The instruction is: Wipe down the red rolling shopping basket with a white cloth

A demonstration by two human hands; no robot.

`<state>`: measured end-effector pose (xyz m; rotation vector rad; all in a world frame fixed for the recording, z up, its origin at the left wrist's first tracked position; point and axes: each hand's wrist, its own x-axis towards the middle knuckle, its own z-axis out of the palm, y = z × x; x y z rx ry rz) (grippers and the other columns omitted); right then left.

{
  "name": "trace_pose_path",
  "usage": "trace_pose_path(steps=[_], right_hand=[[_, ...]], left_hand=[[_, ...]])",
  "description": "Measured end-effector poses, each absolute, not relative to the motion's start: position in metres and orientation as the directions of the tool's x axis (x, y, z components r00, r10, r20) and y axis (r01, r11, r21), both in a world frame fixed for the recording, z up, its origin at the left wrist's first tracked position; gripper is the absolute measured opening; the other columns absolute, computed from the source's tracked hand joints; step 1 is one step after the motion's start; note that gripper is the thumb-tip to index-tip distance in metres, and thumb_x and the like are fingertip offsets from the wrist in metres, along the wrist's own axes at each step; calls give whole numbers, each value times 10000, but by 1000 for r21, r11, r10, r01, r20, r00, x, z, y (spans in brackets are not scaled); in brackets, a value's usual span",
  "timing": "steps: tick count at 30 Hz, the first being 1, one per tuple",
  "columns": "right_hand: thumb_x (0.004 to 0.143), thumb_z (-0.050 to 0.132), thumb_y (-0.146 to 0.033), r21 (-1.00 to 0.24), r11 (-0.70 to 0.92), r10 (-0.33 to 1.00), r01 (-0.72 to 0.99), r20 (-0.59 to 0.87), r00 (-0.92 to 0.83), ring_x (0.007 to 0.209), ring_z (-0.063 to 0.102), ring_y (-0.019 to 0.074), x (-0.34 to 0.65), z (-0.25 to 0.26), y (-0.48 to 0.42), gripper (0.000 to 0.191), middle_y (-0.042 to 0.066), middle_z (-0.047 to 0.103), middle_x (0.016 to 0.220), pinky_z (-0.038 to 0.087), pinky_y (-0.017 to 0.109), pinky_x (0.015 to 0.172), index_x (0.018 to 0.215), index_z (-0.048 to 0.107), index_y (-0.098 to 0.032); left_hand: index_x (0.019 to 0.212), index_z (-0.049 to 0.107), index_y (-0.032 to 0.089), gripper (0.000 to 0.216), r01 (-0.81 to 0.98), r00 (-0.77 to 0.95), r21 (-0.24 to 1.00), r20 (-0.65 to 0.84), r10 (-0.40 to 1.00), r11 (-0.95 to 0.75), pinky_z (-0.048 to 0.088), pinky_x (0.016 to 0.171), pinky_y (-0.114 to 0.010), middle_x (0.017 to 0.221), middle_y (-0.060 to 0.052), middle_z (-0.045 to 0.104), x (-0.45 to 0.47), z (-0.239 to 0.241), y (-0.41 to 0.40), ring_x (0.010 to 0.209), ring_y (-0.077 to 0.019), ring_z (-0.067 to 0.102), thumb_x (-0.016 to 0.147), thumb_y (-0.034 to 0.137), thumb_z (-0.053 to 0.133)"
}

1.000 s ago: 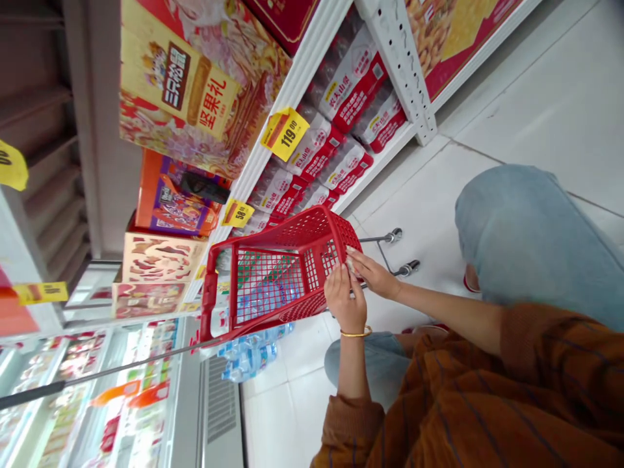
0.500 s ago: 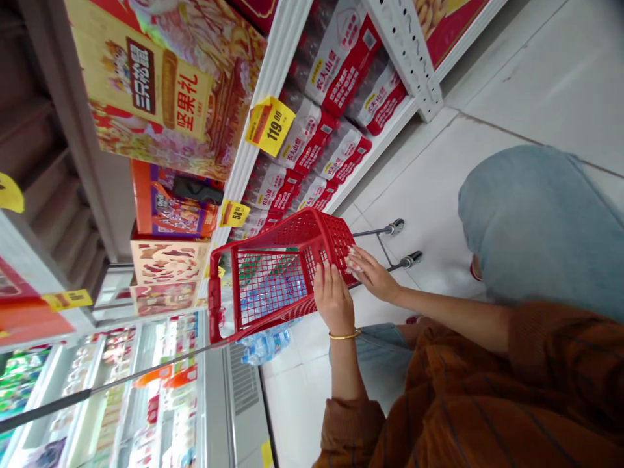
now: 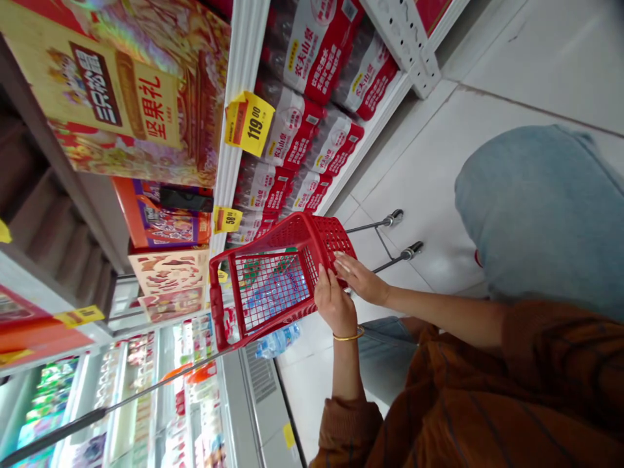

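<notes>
My left hand (image 3: 335, 304), with a gold bracelet at the wrist, is over the near side of a red wheeled shopping basket (image 3: 319, 244). Its fingers are stretched out side by side, and its thumb is hidden. Just right of it, my right hand (image 3: 361, 281) is stretched flat in front of the basket's perforated wall. A small pale patch shows by its fingertips; I cannot make out what it is. Whether either hand presses on the plastic, I cannot tell. Through the basket's mesh appear blue-tinted packs of bottles (image 3: 277, 292).
Packs of red-labelled water bottles (image 3: 292, 123) fill the lower shelf beside the basket. Boxed nut gifts (image 3: 141, 91) stand above, with yellow price tags (image 3: 249, 123). A thin pole (image 3: 160, 383) crosses lower left. Basket wheels (image 3: 412, 249) rest on floor tiles (image 3: 439, 169) near my jeans-clad knee (image 3: 526, 208).
The view has shifted, so the shelf goods appear further left and larger. My right hand has moved left, nearer to my left hand, which stays almost in place.
</notes>
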<state>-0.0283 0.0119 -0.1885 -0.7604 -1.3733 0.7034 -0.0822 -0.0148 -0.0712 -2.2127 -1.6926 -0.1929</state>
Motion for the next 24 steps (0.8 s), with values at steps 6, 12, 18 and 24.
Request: trace_pose_path(steps=[6,12,18,24], right_hand=[[968,372,-105,-810,586,808,33,586,55,1439,218,232,-33,-203,6,612,115,271,1547,339,517,1151,1509,110,-223],[952,409,-105,-835,551,833,0,550,65,1423,262,218,-30,-223,1,639,109,284,1542,354,483,1146,1509,121,-227],[951,337,-100,-879,473,880,-59,469,70,1423,270,220,-18,-211,1,574,132,341,1508,382,482,1131,1498,197,-200],[968,331,-157,-865,479,877,-147,467,111,1446,199,245,-23,-179,8,520,122,300,1531,309,545,1152,1481,253,-199]], left_hand=[[1330,510,149,408,949,287,-225,331,899,-220,447,1039,-476,1372,-199,514,-84,-71,-15,1276,-254,508,944,140,378],[1363,474,149,418,926,335,-290,338,880,-241,456,1048,-468,1360,-186,534,-85,-70,-13,1327,-252,443,949,157,414],[1342,506,192,409,868,421,-350,146,895,-351,397,1095,-494,1354,-115,549,-95,-63,-16,1395,-255,309,949,130,414],[1258,584,195,353,832,471,-317,-30,882,-455,360,1126,-498,1332,-93,570,-106,-54,-13,1351,-245,389,947,144,425]])
